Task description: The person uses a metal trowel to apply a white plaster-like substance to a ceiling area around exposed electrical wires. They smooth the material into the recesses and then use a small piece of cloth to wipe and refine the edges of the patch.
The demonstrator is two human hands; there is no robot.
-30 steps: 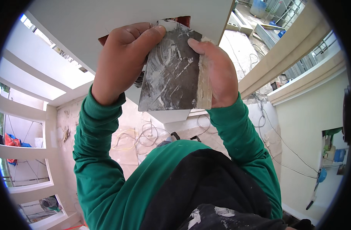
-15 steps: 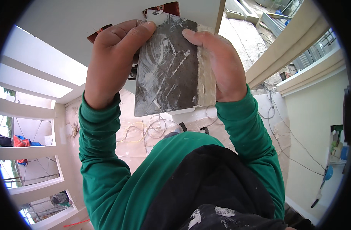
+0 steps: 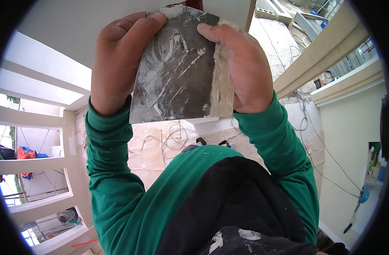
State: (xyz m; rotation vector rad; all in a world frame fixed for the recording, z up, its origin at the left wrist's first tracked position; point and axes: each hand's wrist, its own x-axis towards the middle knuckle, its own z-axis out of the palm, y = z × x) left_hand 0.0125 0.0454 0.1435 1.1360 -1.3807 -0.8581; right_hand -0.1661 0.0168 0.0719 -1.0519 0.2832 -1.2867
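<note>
A dark, flat rectangular board (image 3: pixel 177 72), smeared with white putty-like material and with a beige caked strip along its right edge, is held up between my hands. My left hand (image 3: pixel 118 55) pinches its upper left corner, thumb in front and fingers curled toward the back. My right hand (image 3: pixel 249 63) grips the right side, its thumb lying on the dark face and its other fingers hidden behind. A small reddish-brown piece (image 3: pixel 195 4) shows just past the board's top edge; its kind is unclear.
A pale flat surface (image 3: pixel 54 25) spans the top left. White framed openings (image 3: pixel 33 165) line the left side. Cables (image 3: pixel 173 138) lie loosely on the dusty floor below, with more cables (image 3: pixel 305 110) at right. Beige beams (image 3: pixel 326 46) cross the upper right.
The board and both hands have shifted up and slightly left, with the board tilting a little. A reddish piece beside my left hand no longer shows; the one at the top is more covered.
</note>
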